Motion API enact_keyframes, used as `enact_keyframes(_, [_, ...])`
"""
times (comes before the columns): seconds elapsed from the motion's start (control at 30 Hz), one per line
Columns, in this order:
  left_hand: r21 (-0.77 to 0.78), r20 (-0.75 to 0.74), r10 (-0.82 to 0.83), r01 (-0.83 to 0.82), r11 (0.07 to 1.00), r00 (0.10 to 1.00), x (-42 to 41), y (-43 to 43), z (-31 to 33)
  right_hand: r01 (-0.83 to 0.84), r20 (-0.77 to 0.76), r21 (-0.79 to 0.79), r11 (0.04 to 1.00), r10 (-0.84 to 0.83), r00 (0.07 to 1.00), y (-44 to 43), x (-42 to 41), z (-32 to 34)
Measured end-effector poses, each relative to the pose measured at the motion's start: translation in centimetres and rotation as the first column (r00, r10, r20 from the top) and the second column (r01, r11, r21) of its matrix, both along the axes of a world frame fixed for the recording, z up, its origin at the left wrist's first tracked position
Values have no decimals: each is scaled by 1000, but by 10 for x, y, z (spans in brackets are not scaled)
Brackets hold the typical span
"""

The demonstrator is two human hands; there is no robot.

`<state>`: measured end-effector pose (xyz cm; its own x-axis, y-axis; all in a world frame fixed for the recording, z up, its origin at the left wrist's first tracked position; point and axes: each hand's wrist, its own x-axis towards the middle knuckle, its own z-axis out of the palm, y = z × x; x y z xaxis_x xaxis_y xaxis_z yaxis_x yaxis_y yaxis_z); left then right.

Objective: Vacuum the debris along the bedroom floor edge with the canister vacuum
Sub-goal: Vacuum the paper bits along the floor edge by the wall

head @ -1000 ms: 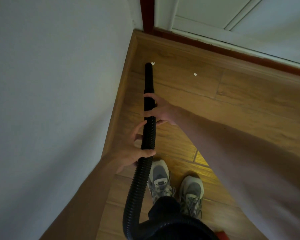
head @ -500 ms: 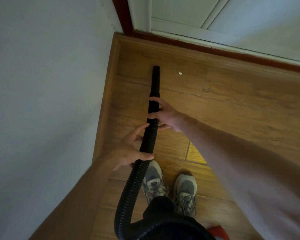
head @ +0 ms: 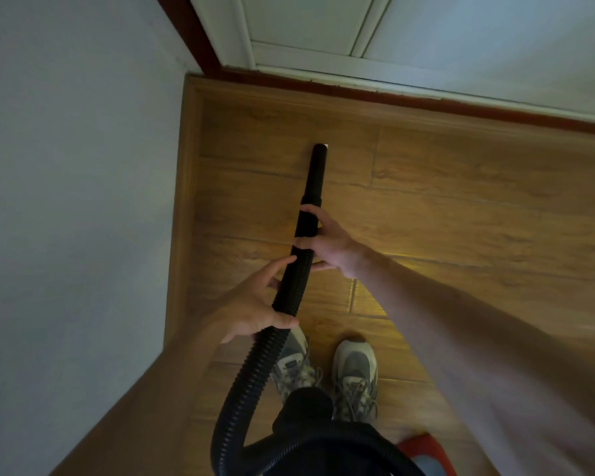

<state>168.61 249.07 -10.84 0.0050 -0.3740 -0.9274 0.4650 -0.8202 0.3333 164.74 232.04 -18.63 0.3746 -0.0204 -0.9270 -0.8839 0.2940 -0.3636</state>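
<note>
A black vacuum wand (head: 316, 173) points away from me over the wooden floor (head: 461, 218), its nozzle tip touching a small white scrap of debris (head: 326, 146). My right hand (head: 327, 242) grips the wand's smooth handle section. Lower down, my left hand (head: 255, 304) holds the ribbed black hose (head: 251, 365), which curves down and round past my legs. A red part of the canister (head: 423, 451) shows at the bottom right, mostly hidden.
A grey wall (head: 76, 201) with a wooden skirting board (head: 182, 218) runs along the left. A white door (head: 392, 39) with a dark red threshold (head: 426, 101) closes the far side. My two grey trainers (head: 354, 372) stand on the planks below the hands.
The nozzle has swung right from the first scrap, which is gone, and now sits at the second white scrap. Both hands keep their hold; the view has shifted left.
</note>
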Motion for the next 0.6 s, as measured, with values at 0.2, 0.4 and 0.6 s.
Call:
enact_keyframes(0.2, [-24,10,16,-16,1000,1000,3,-9,-6,12,-5,-48,999,-12,1000,-9,6,-1])
enact_keyframes(0.4, [-14,51,107,-106,994,993,7,3,-5,-61,8,-49,997,61,998,0,28,0])
enact_keyframes(0.6, [16,93,240,-242,970,966,15,35,-3,-224,61,-30,974,226,972,34,67,3])
